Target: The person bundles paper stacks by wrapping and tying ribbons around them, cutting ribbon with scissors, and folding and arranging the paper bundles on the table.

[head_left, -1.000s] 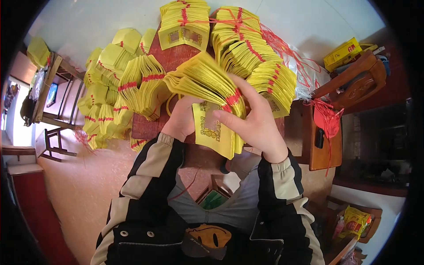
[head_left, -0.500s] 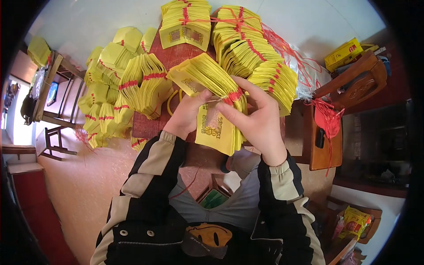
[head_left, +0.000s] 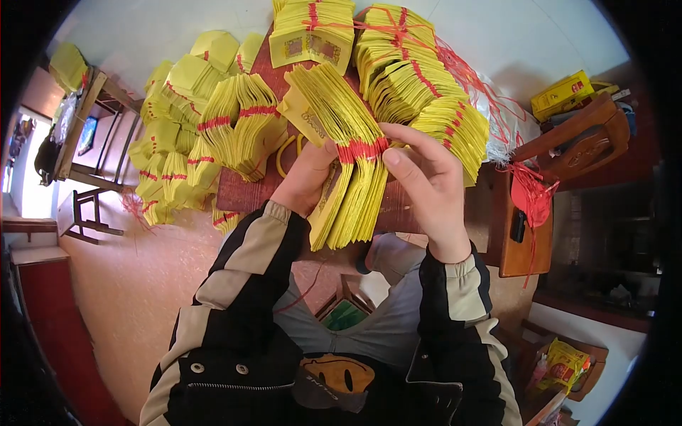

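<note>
A bundle of folded yellow paper (head_left: pixel 355 192), bound round its middle with a red band, stands between my hands above the near edge of the dark red table (head_left: pixel 245 192). My left hand (head_left: pixel 310 177) holds it from the left, its fingers partly hidden behind the paper. At the right side, my right hand (head_left: pixel 430 181) has thumb and index finger close together at the end of the red band; whether they pinch it is hard to tell. Beyond the bundle lie a tied stack (head_left: pixel 312 35) and a long row of folded yellow paper (head_left: pixel 405 71).
More yellow bundles (head_left: pixel 177 106) are heaped at the left. Scissors with yellow handles (head_left: pixel 284 157) lie behind my left hand. Red strings (head_left: pixel 472 71) trail over a clear plastic bag. A wooden chair (head_left: pixel 529 241) at the right bears red string and a black object.
The bundle has turned so that its red-banded folded edges face me, and the printed sheet has swung leftward. My right hand has shifted slightly right, towards the band's end. The view has moved a little.
</note>
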`<state>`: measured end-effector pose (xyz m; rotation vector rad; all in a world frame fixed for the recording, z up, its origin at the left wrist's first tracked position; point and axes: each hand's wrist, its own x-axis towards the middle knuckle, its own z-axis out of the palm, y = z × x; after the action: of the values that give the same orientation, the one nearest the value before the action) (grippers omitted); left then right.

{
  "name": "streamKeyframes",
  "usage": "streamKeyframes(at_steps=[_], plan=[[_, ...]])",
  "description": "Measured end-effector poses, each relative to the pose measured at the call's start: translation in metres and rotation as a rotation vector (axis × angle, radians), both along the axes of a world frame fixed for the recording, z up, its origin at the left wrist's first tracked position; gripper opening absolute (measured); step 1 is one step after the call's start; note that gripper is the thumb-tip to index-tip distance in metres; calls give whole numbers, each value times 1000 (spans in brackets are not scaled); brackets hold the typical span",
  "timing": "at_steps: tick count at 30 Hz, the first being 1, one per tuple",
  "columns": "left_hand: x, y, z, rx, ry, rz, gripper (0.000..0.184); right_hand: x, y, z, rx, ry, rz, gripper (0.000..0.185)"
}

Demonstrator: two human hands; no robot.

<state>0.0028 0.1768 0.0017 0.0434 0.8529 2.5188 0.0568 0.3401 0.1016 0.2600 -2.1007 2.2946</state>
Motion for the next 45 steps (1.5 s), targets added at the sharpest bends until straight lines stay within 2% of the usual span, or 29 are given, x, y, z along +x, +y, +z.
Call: streamKeyframes(at_steps=[2, 4, 5, 6, 7, 8, 9, 12, 14, 15, 18, 20, 22, 24, 26, 27, 28, 29, 30, 32, 34, 37, 40, 45], plan=[[-4, -5, 0, -4, 17, -28, 35, -1, -1, 4, -17, 5, -8, 35], [-6, -11, 9, -9, 30, -67, 35, -4, 5, 9, -2, -125, -39, 35], [-6, -15, 18, 2, -30, -53, 35, -8, 21, 16, 185, -129, -77, 34], [-5, -19, 23, 14, -94, -42, 36, -16, 44, 10, 389, -42, -238, 28], [-14, -27, 1, 274, -162, -151, 43, -20, 70, 9, 388, -83, -327, 23], [-13, -28, 3, 275, -159, -160, 42, -20, 92, 15, 442, -107, -409, 21], [-12, -30, 5, 275, -157, -170, 41, -21, 117, 9, 606, -13, -447, 19], [-7, -28, 8, 271, -67, -262, 38, -20, 147, -16, 946, 0, -496, 18], [-3, -24, 2, 112, 24, -94, 34, -23, 150, -42, 1059, 71, -498, 18], [-2, -24, 1, 119, 47, -104, 33, -23, 145, -46, 1118, 37, -538, 18], [-1, -23, -7, 93, 82, -88, 37, -29, 151, -61, 1202, -8, -500, 22], [-5, -23, -22, 48, 116, -52, 43, -28, 149, -57, 1148, -14, -491, 21], [-7, -21, -24, -12, 64, -28, 49, -31, 149, -59, 1205, 21, -504, 20], [-7, -22, -24, -64, 45, -27, 54, -31, 148, -59, 1200, 36, -510, 17], [-8, -21, -24, -4, -1, -86, 55, -31, 141, -57, 1191, 53, -517, 14], [-9, -17, -25, 18, 18, -62, 55, -32, 135, -53, 1080, 92, -553, 14], [-4, -5, -16, -139, 34, 55, 38, -30, 122, -41, 969, 131, -586, 13], [-5, -4, -15, -117, 22, 31, 37, -25, 107, -28, 725, -9, -545, 11], [-5, -4, -15, -94, 9, 7, 36, -21, 94, -22, 720, -3, -536, 11], [-6, -3, -15, -118, 48, 38, 32, -11, 71, -15, 203, 21, -265, 11], [-6, -2, -11, -86, 11, -42, 30, 3, 37, 0, 65, -2, -179, 14], [-2, 3, -8, -25, 3, -18, 30, 9, 18, -1, -107, -52, -29, 23], [-4, 2, -12, -5, 10, -11, 31, 5, 16, -12, -29, 62, -12, 25], [-6, -3, -19, -3, 29, -25, 31, 4, 16, -13, -52, 55, 15, 26]])
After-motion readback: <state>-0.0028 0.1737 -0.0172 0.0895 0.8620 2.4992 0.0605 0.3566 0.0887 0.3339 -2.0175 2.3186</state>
